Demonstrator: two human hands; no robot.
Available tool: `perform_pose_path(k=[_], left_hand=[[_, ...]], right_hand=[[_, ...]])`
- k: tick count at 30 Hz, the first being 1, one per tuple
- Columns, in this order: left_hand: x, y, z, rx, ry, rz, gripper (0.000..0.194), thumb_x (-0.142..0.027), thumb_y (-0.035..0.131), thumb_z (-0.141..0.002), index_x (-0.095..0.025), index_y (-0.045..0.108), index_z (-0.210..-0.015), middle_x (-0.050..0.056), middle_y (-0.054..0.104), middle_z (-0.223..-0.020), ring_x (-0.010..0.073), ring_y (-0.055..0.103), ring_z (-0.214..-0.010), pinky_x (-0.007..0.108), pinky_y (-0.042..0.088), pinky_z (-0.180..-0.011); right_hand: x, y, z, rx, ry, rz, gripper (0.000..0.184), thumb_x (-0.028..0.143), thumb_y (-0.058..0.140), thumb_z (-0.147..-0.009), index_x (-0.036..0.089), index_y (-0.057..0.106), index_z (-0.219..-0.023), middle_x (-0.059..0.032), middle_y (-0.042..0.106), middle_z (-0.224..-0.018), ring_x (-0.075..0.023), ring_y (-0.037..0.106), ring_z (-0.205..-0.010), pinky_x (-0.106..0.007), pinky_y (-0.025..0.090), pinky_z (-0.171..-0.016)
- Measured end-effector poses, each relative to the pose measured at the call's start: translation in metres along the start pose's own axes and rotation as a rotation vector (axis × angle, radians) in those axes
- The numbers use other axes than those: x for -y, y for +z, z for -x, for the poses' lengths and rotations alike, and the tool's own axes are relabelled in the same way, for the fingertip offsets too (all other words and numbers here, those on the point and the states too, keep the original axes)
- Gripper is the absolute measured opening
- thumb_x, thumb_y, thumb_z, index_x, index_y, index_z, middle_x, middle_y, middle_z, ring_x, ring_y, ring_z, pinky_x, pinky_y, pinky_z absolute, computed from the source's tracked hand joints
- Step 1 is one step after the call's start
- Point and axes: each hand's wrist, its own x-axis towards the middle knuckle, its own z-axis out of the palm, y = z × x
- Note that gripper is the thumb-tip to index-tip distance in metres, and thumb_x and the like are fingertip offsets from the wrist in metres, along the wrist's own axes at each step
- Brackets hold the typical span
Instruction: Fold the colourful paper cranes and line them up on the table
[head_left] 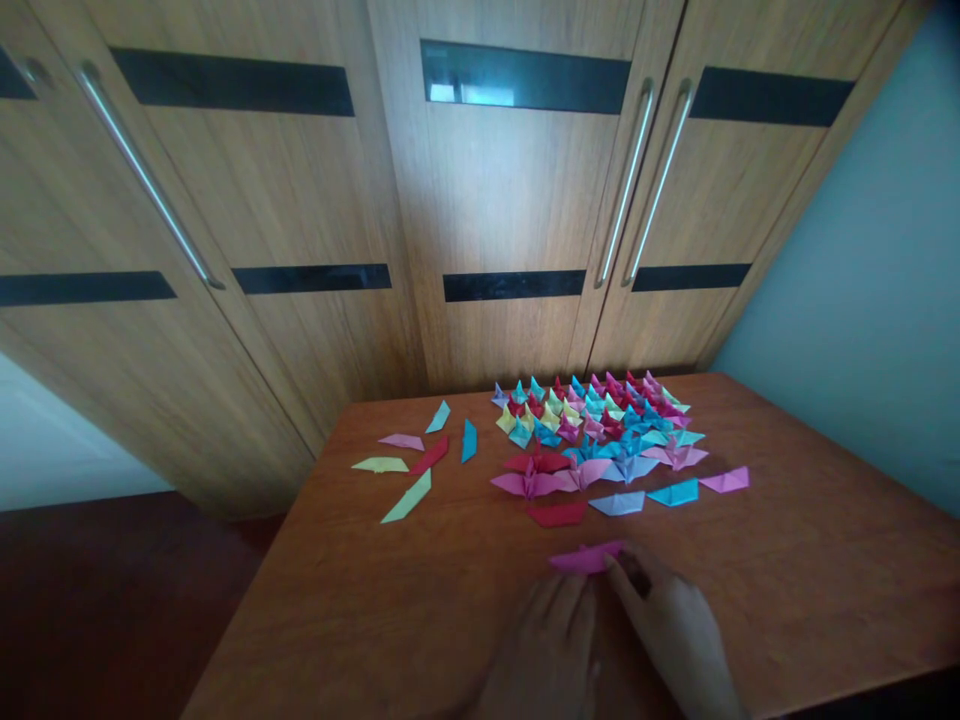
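Note:
A pink folded paper piece (587, 557) lies on the wooden table (787, 580) near its front edge. My left hand (551, 640) rests flat beside it, with the fingers pressing on its near edge. My right hand (675, 625) pinches its right end between the fingertips. Beyond my hands lies a dense cluster of finished origami birds (600, 420) in pink, blue, red, yellow and green.
Several loose folded paper strips (420, 455) lie at the table's left part. A few flat folded pieces (645, 495) sit just past my hands. Wooden wardrobe doors (495, 200) with metal handles stand behind the table. A pale blue wall (885, 300) is to the right.

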Motion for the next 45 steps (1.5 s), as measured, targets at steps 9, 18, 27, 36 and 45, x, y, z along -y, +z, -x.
perform_pose_path(k=[9, 18, 27, 36, 45], left_hand=[[-0.011, 0.015, -0.009, -0.015, 0.06, -0.074, 0.066, -0.046, 0.044, -0.087, -0.012, 0.03, -0.141, 0.017, 0.03, -0.146, 0.0325, 0.028, -0.133, 0.049, 0.024, -0.109], [-0.017, -0.005, -0.017, 0.009, 0.083, -0.126, 0.063, -0.049, 0.042, -0.087, -0.013, 0.034, -0.138, 0.015, 0.035, -0.143, 0.032, 0.03, -0.131, 0.049, 0.022, -0.109], [-0.02, -0.005, -0.022, -0.022, 0.081, -0.091, 0.061, -0.048, 0.042, -0.087, -0.015, 0.033, -0.139, 0.015, 0.032, -0.145, 0.0314, 0.026, -0.133, 0.052, 0.019, -0.11], [-0.018, -0.003, -0.022, -0.051, 0.076, -0.065, 0.06, -0.05, 0.042, -0.087, -0.016, 0.036, -0.136, 0.013, 0.028, -0.147, 0.0307, 0.023, -0.135, 0.051, 0.019, -0.11], [-0.001, -0.039, -0.012, -0.095, 0.016, -0.071, 0.049, -0.034, 0.049, -0.085, -0.024, 0.041, -0.132, 0.006, 0.04, -0.141, 0.0244, 0.035, -0.128, 0.042, 0.027, -0.109]], right_hand=[[-0.004, -0.003, 0.006, -0.027, 0.068, 0.283, 0.042, 0.047, 0.033, -0.09, 0.028, 0.054, -0.122, -0.007, 0.071, -0.088, -0.0235, 0.067, -0.065, -0.03, 0.046, -0.051], [-0.003, 0.0, 0.004, 0.047, -0.131, 0.411, 0.036, 0.023, 0.038, -0.09, 0.032, 0.057, -0.118, -0.0023, 0.067, -0.105, -0.0166, 0.066, -0.077, -0.022, 0.044, -0.053], [-0.008, 0.001, -0.005, -0.003, -0.15, 0.42, 0.032, 0.026, 0.038, -0.09, 0.029, 0.06, -0.114, -0.0035, 0.068, -0.098, -0.0167, 0.066, -0.071, -0.022, 0.041, -0.049], [-0.009, 0.001, -0.004, -0.02, -0.117, 0.399, 0.036, 0.03, 0.035, -0.091, 0.026, 0.056, -0.119, -0.0058, 0.07, -0.09, -0.0198, 0.067, -0.07, -0.025, 0.044, -0.05], [0.011, 0.005, -0.002, -0.004, -0.264, -0.002, 0.036, 0.032, 0.035, -0.091, 0.022, 0.057, -0.118, -0.0076, 0.069, -0.1, -0.0197, 0.067, -0.085, -0.027, 0.051, -0.07]])
